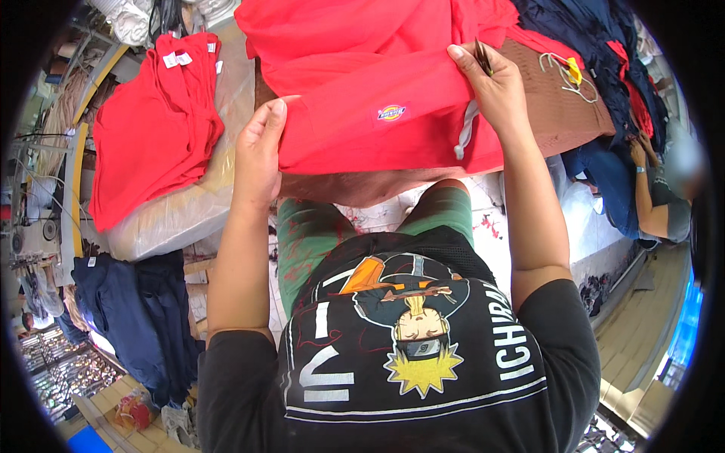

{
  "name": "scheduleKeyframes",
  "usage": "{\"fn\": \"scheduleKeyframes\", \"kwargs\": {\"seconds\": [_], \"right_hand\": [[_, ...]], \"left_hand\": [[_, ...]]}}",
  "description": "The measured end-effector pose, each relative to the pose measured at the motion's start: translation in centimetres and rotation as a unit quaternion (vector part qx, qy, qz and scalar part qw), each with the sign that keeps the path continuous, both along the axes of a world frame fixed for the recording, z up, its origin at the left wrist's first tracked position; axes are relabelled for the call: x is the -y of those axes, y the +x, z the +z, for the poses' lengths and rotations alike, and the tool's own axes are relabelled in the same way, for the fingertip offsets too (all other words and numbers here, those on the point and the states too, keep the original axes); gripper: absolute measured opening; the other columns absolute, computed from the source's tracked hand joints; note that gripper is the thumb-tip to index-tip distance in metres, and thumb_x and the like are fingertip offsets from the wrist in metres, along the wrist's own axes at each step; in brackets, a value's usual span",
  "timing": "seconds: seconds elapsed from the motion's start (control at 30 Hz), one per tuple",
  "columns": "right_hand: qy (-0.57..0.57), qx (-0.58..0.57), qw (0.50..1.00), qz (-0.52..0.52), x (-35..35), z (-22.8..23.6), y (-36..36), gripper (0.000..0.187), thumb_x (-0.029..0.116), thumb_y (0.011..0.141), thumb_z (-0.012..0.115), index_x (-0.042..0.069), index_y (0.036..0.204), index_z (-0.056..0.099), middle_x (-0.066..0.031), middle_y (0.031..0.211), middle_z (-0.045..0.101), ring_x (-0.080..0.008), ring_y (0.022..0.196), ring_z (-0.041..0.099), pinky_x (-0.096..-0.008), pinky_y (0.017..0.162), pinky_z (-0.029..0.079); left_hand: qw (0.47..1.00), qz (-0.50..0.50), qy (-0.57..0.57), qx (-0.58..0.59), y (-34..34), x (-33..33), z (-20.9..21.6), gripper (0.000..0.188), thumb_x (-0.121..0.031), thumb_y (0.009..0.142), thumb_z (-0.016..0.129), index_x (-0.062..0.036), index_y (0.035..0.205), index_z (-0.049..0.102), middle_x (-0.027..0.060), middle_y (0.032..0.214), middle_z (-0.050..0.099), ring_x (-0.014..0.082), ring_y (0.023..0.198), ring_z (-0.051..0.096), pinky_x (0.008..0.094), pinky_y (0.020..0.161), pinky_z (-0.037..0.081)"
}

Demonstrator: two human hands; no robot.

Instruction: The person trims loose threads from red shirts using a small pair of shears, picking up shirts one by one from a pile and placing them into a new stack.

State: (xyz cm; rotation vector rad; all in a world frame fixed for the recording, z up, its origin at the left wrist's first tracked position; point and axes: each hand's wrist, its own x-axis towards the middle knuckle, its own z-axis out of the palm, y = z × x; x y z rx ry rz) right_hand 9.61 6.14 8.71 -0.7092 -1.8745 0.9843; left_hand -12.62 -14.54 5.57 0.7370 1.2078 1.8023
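Note:
A red garment [340,132] with a small oval patch is stretched between my hands over the brown-covered table in front of me. My left hand [260,147] pinches its left end, thumb on top. At its upper right edge, my right hand [491,83] grips the cloth between thumb and fingers. Dark pointed blades, like thread snips [482,58], stick out from that same hand, their handles hidden in the palm. A pale drawstring [467,130] hangs from the garment just below my right hand.
More red cloth [340,30] is heaped behind. Folded red garments [158,128] lie on a plastic-wrapped stack at left, above dark blue clothes [136,317]. A yellow-tagged string [574,72] rests on the brown cover [559,113]. At right, another person [657,189] works by navy garments [581,30].

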Motion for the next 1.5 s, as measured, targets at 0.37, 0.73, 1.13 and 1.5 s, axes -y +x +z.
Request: {"fn": "scheduleKeyframes", "kwargs": {"seconds": [0.37, 0.73, 1.13, 1.5], "right_hand": [[0.017, 0.258, 0.962, -0.084, -2.7, -7.7, -3.4, 0.044, 0.042, 0.08, 0.07, 0.005, 0.104, 0.066, -0.0118, 0.093, 0.069, -0.0281, 0.087, 0.067, -0.038, 0.076, 0.052], [-0.017, 0.142, 0.981, 0.134, 3.3, -8.0, -5.7, 0.018, 0.012, 0.086, 0.064, 0.005, 0.103, 0.063, -0.0146, 0.096, 0.066, -0.028, 0.084, 0.065, -0.0357, 0.073, 0.05], [0.019, 0.152, 0.972, 0.179, 3.2, -8.0, -4.8, 0.013, 0.01, 0.085, 0.063, 0.002, 0.096, 0.064, -0.0138, 0.091, 0.064, -0.0308, 0.086, 0.063, -0.037, 0.075, 0.049], [0.092, 0.227, 0.952, 0.182, 3.1, -7.7, -4.4, 0.016, 0.014, 0.085, 0.062, 0.006, 0.099, 0.063, -0.0126, 0.096, 0.062, -0.033, 0.089, 0.062, -0.0404, 0.075, 0.049]], "left_hand": [[0.823, 0.236, -0.069, -0.513, -1.0, -2.8, -4.6, 0.021, -0.01, 0.087, 0.064, -0.0042, 0.107, 0.066, 0.0104, 0.102, 0.066, 0.0258, 0.093, 0.063, 0.0319, 0.085, 0.049], [0.786, 0.062, -0.116, -0.603, 2.6, -4.9, -5.5, 0.019, -0.011, 0.081, 0.068, -0.0048, 0.099, 0.07, 0.0089, 0.1, 0.067, 0.0266, 0.093, 0.063, 0.0346, 0.082, 0.05], [0.769, 0.063, -0.082, -0.631, 2.5, -5.1, -5.7, 0.014, -0.013, 0.084, 0.066, -0.0042, 0.095, 0.068, 0.0103, 0.095, 0.067, 0.0284, 0.085, 0.065, 0.0348, 0.076, 0.051], [0.804, 0.051, -0.135, -0.577, 2.6, -5.4, -4.8, 0.011, -0.01, 0.088, 0.062, -0.0008, 0.093, 0.062, 0.0128, 0.092, 0.067, 0.0306, 0.085, 0.065, 0.0366, 0.075, 0.051]]}}
